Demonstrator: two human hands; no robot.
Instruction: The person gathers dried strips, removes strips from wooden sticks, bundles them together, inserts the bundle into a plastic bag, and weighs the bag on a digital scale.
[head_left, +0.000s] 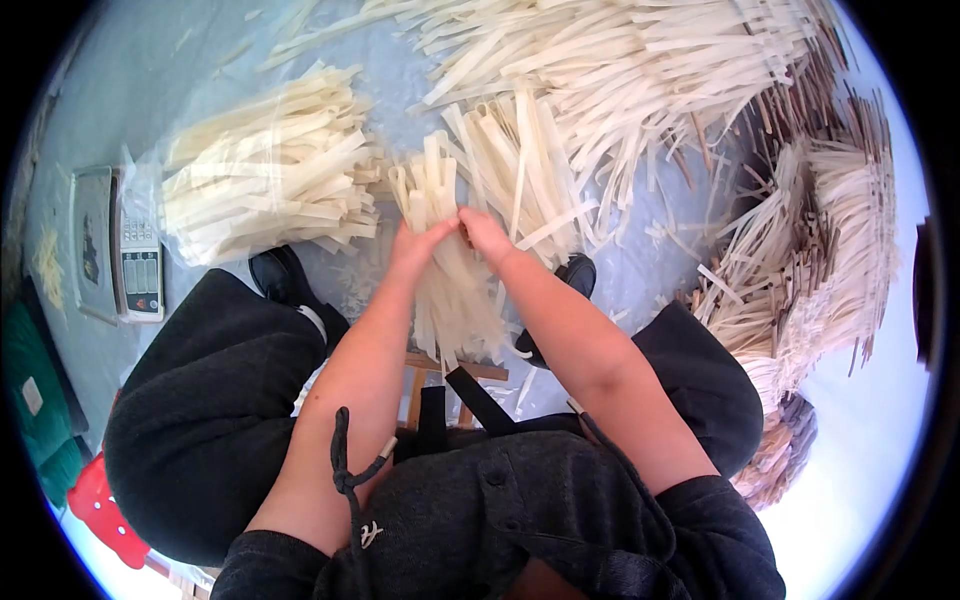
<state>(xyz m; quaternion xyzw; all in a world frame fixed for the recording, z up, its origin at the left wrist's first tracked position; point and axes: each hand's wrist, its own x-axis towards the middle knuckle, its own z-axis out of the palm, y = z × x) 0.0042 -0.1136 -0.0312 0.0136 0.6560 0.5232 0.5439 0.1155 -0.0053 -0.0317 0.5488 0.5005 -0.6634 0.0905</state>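
Between my knees I hold a bundle of flat, cream-coloured dried strips (450,295), which look like dried noodles or shavings; the exact kind is unclear. My left hand (425,240) wraps around the bundle from the left. From the right, my right hand (482,232) closes on it, the thumbs nearly meeting. Folded strip ends stick out above my hands, and loose ends hang below toward my lap. Just right of the bundle lies a loose pile of similar strips (525,165). To the left, a large stack of strips (270,165) lies in clear plastic.
A digital scale (125,245) stands at the far left. A big heap of strips (640,60) covers the back right, and darker-edged bundles (800,270) lie along the right. A small wooden stool (455,370) is between my legs. Something red (105,510) sits at lower left.
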